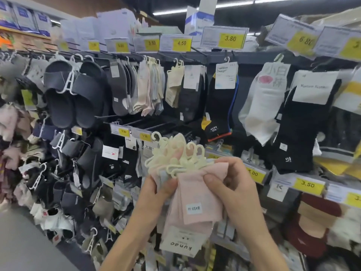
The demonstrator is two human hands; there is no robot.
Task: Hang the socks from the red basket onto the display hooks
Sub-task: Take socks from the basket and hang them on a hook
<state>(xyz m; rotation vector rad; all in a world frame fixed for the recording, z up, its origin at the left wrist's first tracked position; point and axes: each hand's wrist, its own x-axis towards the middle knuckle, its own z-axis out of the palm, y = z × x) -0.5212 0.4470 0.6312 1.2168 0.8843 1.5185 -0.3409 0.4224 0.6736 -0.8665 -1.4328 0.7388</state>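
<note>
A bundle of socks (193, 202) is held up in the middle of the view, in front of the wall of hanging goods and apart from it. The socks are pale pink, with a strip of pale blue showing at the left edge of the stack. The front pair carries a small white sticker (194, 208) with printed characters, and a cream card band (180, 243) lettered "kunao" wraps the lower end, its lettering upside down. A cluster of cream plastic hangers (175, 153) sticks up from the top of the bundle, their curled tops overlapping.

The left hand (154, 194) grips the bundle from the left, thumb laid across the front and the other fingers hidden behind. The right hand (236, 184) comes in from the right with its fingers (213, 179) curled, pinching the cuff of the front pink sock between thumb and the fingers folded over its top edge.

Behind, display hooks (196, 50) jut from a dark rail under yellow price tags (230, 39). Black socks (220, 106) and white socks (261, 110) hang above and to the right of the bundle, dark slippers (74, 94) well to the left.
</note>
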